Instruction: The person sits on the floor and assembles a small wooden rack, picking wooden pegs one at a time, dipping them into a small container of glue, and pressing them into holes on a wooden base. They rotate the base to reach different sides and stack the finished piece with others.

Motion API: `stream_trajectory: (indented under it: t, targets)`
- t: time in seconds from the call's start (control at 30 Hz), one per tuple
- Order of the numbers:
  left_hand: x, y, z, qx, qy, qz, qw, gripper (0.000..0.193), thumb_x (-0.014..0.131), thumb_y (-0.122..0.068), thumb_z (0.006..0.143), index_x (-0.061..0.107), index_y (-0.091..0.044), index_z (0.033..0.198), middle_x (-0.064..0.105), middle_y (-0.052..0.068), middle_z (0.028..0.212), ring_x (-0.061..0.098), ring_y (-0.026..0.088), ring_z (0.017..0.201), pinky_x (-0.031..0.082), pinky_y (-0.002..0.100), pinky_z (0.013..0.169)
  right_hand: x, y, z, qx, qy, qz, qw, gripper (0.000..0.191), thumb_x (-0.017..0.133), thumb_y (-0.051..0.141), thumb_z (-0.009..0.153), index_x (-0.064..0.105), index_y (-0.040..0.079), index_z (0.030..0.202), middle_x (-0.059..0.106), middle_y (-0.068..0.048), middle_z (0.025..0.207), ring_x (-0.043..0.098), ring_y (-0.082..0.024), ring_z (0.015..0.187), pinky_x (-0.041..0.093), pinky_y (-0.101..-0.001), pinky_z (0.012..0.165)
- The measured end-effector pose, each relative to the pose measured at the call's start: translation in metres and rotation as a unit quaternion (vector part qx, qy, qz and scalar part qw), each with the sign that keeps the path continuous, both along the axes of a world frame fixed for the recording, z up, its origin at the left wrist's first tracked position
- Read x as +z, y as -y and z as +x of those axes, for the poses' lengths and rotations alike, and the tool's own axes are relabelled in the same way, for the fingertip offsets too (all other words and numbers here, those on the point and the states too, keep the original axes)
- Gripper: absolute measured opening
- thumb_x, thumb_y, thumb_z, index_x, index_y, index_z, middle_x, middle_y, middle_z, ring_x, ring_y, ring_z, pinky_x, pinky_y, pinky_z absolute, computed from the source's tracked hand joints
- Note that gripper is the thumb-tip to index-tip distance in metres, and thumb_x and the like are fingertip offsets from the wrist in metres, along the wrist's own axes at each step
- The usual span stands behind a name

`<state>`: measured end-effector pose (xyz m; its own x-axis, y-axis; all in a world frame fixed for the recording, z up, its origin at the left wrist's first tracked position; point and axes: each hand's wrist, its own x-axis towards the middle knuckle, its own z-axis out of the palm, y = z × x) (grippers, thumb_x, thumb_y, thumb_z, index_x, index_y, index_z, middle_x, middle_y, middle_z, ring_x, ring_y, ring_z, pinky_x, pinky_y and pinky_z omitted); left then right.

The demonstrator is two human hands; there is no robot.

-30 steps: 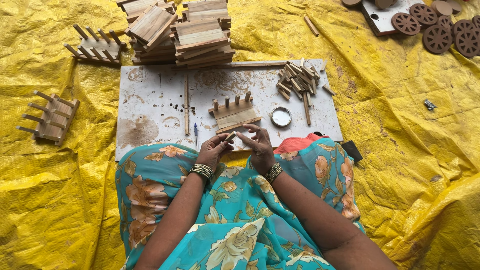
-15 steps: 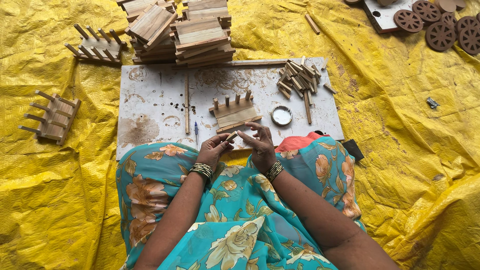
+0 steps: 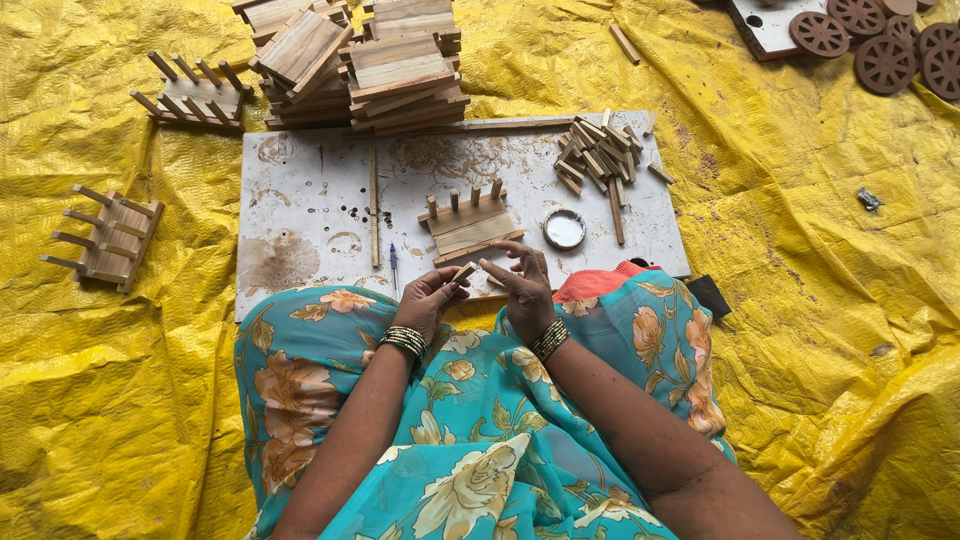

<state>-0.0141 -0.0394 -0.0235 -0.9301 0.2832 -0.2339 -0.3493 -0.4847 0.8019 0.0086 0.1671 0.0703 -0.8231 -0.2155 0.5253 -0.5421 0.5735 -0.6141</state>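
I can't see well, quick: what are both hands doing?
Left hand: closed, pinching a small wooden peg.
Right hand: fingers open, beside the peg; touching it cannot be told.

So there's a yellow tarp (image 3: 120, 420) over the floor, with a stained white board (image 3: 310, 215) flat on it. On the board: a wooden peg rack (image 3: 467, 225), a loose pile of short sticks (image 3: 597, 150), a round tin lid (image 3: 564, 229), one long thin stick (image 3: 374, 205) and a blue pen (image 3: 394, 265) (pretty small). Stacked wooden slats (image 3: 370, 65) sit at its far edge.
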Motion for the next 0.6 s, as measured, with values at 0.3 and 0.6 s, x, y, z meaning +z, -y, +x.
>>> stream_trajectory:
  t: [0.3, 0.6]
  targets:
    - [0.0011, 0.0008, 0.0015, -0.016, 0.001, 0.013, 1.000, 0.032, 0.061, 0.000, 0.097, 0.064, 0.002, 0.129, 0.073, 0.014, 0.113, 0.071, 0.019, 0.099, 0.060, 0.035, 0.094, -0.0027, 0.0018, 0.0000, -0.001, 0.013, -0.014, 1.000, 0.054, 0.062, -0.008, 0.088, 0.073, 0.029, 0.126, 0.057, -0.002, 0.143, 0.054, -0.024, 0.122, 0.051, -0.0346, 0.099]
    - [-0.0015, 0.0006, 0.0010, -0.038, -0.004, 0.022, 0.999, 0.033, 0.064, -0.001, 0.096, 0.064, 0.002, 0.129, 0.073, 0.015, 0.114, 0.072, 0.021, 0.102, 0.060, 0.036, 0.095, -0.0027, 0.0008, -0.0033, 0.005, 0.017, -0.025, 1.000, 0.055, 0.061, -0.011, 0.086, 0.076, 0.030, 0.120, 0.058, -0.002, 0.141, 0.054, -0.023, 0.120, 0.052, -0.0340, 0.098]
